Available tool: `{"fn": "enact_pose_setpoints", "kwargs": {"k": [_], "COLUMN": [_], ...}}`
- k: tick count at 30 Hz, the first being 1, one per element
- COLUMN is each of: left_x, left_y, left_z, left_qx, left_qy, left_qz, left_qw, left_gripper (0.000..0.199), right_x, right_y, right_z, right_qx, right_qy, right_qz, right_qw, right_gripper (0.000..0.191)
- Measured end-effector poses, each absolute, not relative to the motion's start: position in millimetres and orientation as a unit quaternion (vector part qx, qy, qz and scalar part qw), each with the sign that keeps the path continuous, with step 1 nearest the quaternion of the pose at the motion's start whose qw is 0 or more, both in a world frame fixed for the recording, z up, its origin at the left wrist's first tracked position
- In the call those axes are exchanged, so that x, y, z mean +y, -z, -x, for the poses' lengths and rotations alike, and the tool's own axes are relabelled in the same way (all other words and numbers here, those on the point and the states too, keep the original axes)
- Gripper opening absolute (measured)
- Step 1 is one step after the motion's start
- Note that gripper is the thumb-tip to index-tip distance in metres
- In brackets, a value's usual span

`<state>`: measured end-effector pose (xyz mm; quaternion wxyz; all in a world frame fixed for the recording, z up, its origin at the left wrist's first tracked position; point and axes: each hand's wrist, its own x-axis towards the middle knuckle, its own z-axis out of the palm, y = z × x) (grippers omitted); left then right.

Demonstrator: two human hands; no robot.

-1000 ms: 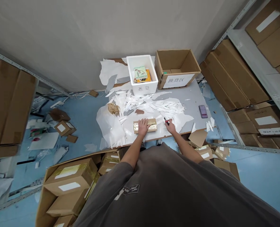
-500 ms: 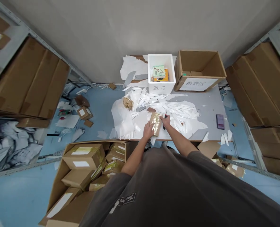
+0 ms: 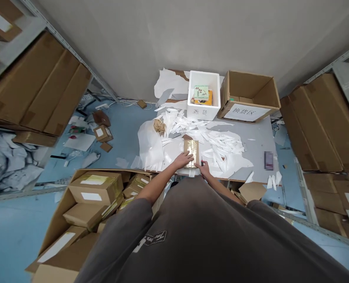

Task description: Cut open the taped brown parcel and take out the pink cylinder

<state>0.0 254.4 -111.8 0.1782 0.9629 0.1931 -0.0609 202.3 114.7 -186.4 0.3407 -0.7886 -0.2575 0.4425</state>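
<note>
A small cardboard box (image 3: pixel 193 146), its top covered in shiny tape, lies on the grey table in front of me. My left hand (image 3: pixel 183 160) rests on the box's left side, its fingers stretched over the top. At the box's near right corner, my right hand (image 3: pixel 204 169) is closed around a black-and-red utility knife (image 3: pixel 202 162). Its blade cannot be made out. White paper strips (image 3: pixel 221 141) are strewn beyond the box and to its right.
At the back of the table (image 3: pixel 255 147) stand a white foam bin (image 3: pixel 204 114) holding small packages and an open carton (image 3: pixel 251 112). Crumpled brown paper (image 3: pixel 159 127) lies left. A large carton of boxes (image 3: pixel 52 220) stands low at left. Shelves (image 3: pixel 318 129) flank both sides.
The box has turned straighter toward me. My left hand has moved from its near left edge onto its top. My right hand, with the knife, has come back to the near right corner.
</note>
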Motion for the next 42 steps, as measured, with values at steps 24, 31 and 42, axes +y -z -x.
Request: {"fn": "enact_pose_setpoints", "kwargs": {"k": [24,31,42], "left_x": [202,202,201], "left_y": [108,106,105], "left_z": [-73,-73,-71], "left_qx": [0.467,0.475,0.479], "left_qy": [0.089,0.094,0.104], "left_qz": [-0.849,-0.846,-0.845], "left_qw": [0.228,0.224,0.215], "left_gripper": [0.101,0.111,0.111], "right_x": [147,162,157], "right_y": [130,124,129], "right_z": [-323,-322,-314], "right_qx": [-0.476,-0.518,-0.414], "right_qy": [-0.638,-0.588,-0.702], "right_qz": [0.59,0.611,0.571], "right_qw": [0.134,0.117,0.102], "right_gripper": [0.031,0.022,0.037]}}
